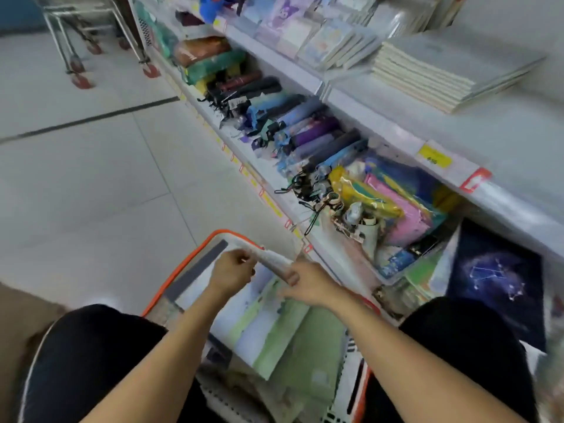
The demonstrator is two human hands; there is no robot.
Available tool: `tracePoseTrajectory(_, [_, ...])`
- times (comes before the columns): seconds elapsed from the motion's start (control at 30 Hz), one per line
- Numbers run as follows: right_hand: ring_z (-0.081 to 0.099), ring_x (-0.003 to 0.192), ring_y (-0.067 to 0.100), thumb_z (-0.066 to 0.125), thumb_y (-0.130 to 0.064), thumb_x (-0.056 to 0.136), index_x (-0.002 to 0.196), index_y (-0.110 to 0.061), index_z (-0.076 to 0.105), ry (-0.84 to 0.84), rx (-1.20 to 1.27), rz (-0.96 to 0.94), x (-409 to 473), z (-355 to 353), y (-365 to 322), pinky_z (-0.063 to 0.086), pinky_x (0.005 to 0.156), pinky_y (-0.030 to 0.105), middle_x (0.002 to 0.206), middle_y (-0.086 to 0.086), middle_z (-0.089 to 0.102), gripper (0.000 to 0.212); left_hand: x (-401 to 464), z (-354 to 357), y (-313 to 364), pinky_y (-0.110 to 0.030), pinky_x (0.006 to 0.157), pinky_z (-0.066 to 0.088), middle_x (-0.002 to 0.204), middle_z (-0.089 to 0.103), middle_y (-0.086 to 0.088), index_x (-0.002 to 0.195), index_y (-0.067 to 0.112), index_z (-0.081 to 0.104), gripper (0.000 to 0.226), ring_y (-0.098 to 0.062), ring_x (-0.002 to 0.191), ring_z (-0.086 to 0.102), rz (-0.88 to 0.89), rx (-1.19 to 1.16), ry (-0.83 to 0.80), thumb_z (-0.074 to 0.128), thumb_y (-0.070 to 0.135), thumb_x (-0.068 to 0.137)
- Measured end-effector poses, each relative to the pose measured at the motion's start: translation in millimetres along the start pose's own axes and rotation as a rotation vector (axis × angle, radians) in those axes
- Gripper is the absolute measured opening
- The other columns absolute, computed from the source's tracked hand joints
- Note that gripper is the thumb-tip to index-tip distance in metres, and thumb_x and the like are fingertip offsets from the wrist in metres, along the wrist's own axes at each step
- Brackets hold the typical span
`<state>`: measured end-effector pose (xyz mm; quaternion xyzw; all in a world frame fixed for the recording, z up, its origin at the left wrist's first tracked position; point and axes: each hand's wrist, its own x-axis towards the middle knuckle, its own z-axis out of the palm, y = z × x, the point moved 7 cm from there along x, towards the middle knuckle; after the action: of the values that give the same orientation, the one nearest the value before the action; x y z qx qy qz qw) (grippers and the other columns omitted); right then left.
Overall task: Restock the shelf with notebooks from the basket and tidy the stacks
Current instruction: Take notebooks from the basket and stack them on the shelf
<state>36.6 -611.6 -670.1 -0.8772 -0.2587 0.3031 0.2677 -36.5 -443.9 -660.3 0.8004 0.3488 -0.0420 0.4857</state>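
Note:
An orange-rimmed basket (183,267) stands on the floor between my knees, filled with pale green and white notebooks (283,337). Above it, both hands hold a small stack of notebooks (268,257) by its far edge. My left hand (233,271) grips the stack's left end. The stack's right end is pinched by my right hand (308,283), thumb on top. On the upper shelf (518,138) at the right lies a neat stack of white notebooks (439,77), with illustrated notebooks (329,41) leaning in rows to its left.
The lower shelf holds a row of folded umbrellas (299,129) and bright packaged items (390,203). A dark constellation-print notebook (494,276) leans at the right. A metal trolley (76,41) stands at the far left on the tiled floor.

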Motion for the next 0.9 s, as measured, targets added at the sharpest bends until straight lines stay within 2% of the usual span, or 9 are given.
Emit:
tracePoseTrajectory(0.03, [0.062, 0.092, 0.016, 0.082, -0.040, 0.074, 0.102, -0.020, 0.063, -0.075, -0.001, 0.060, 4, 32, 16, 0.046, 0.068, 0.027, 0.094, -0.003, 0.058, 0.039, -8, 1, -37, -0.037, 0.068, 0.055, 0.069, 0.071, -0.003, 0.076, 0.015, 0.067, 0.015, -0.021, 0.062, 0.064, -0.074, 0.027, -0.008, 0.060, 0.019, 0.089])
tracePoseTrajectory(0.1, [0.053, 0.121, 0.023, 0.085, -0.055, 0.063, 0.137, -0.016, 0.046, -0.078, -0.025, 0.181, 10, 72, 42, 0.049, 0.089, 0.033, 0.131, 0.006, 0.050, 0.092, -20, -2, -75, -0.031, 0.068, 0.053, 0.079, 0.071, -0.001, 0.080, 0.018, 0.067, 0.009, -0.022, 0.075, 0.067, -0.127, 0.076, 0.017, 0.061, 0.021, 0.087])
tracePoseTrajectory(0.17, [0.043, 0.130, 0.031, 0.084, -0.062, 0.057, 0.147, -0.014, 0.033, 0.004, -0.062, 0.266, 11, 89, 55, 0.047, 0.100, 0.042, 0.142, 0.007, 0.039, 0.114, -22, -9, -82, -0.025, 0.062, 0.043, 0.076, 0.064, 0.005, 0.081, 0.021, 0.063, 0.010, -0.020, 0.077, 0.062, -0.131, 0.115, 0.072, 0.064, 0.029, 0.086])
tracePoseTrajectory(0.3, [0.039, 0.133, 0.033, 0.087, -0.060, 0.056, 0.144, -0.014, 0.036, 0.036, -0.043, 0.343, 17, 102, 74, 0.045, 0.102, 0.045, 0.145, 0.010, 0.035, 0.111, -24, -23, -112, -0.022, 0.045, 0.025, 0.050, 0.041, 0.001, 0.054, 0.014, 0.039, 0.038, -0.016, 0.046, 0.038, -0.292, 0.229, 0.078, 0.062, 0.025, 0.082])
tracePoseTrajectory(0.5, [0.056, 0.113, 0.024, 0.089, -0.038, 0.068, 0.129, -0.013, 0.048, 0.073, 0.230, 0.320, 18, 89, 84, 0.049, 0.091, 0.038, 0.121, 0.001, 0.054, 0.077, -47, 1, -135, -0.025, 0.052, 0.047, 0.075, 0.061, -0.004, 0.071, 0.011, 0.054, 0.027, -0.019, 0.061, 0.057, -0.434, 0.149, 0.029, 0.069, 0.033, 0.075])
tracePoseTrajectory(0.6, [0.067, 0.107, 0.025, 0.071, -0.022, 0.091, 0.116, -0.009, 0.066, -0.135, 0.360, 0.219, 12, 80, 68, 0.053, 0.090, 0.039, 0.115, 0.006, 0.070, 0.028, -51, 3, -135, -0.037, 0.070, 0.060, 0.102, 0.068, -0.011, 0.106, 0.004, 0.060, 0.067, -0.029, 0.082, 0.067, -0.501, -0.069, 0.136, 0.076, 0.053, 0.064])
tracePoseTrajectory(0.7, [0.072, 0.096, 0.025, 0.062, -0.011, 0.096, 0.117, -0.010, 0.067, -0.225, 0.712, 0.199, 2, 60, 51, 0.057, 0.084, 0.036, 0.113, 0.012, 0.073, 0.021, -55, -3, -135, -0.039, 0.092, 0.049, 0.142, 0.042, -0.017, 0.142, 0.002, 0.023, 0.115, -0.037, 0.123, 0.050, -0.581, -0.275, 0.276, 0.081, 0.060, 0.060])
tracePoseTrajectory(0.8, [0.072, 0.091, 0.020, 0.060, -0.011, 0.097, 0.115, -0.014, 0.068, -0.218, 0.897, 0.170, 2, 47, 37, 0.058, 0.079, 0.031, 0.107, 0.008, 0.075, 0.020, -47, -13, -122, -0.043, 0.089, 0.055, 0.115, 0.067, -0.003, 0.110, 0.018, 0.060, 0.090, -0.028, 0.110, 0.062, -0.456, -0.499, 0.342, 0.081, 0.074, 0.043])
tracePoseTrajectory(0.9, [0.070, 0.095, 0.018, 0.056, -0.016, 0.100, 0.121, -0.014, 0.064, -0.167, 0.923, 0.173, 5, 52, 29, 0.057, 0.084, 0.033, 0.110, 0.005, 0.074, 0.022, -39, -17, -94, -0.042, 0.080, 0.060, 0.094, 0.075, 0.002, 0.088, 0.023, 0.073, 0.027, -0.021, 0.086, 0.073, -0.217, -0.675, 0.265, 0.084, 0.042, 0.071])
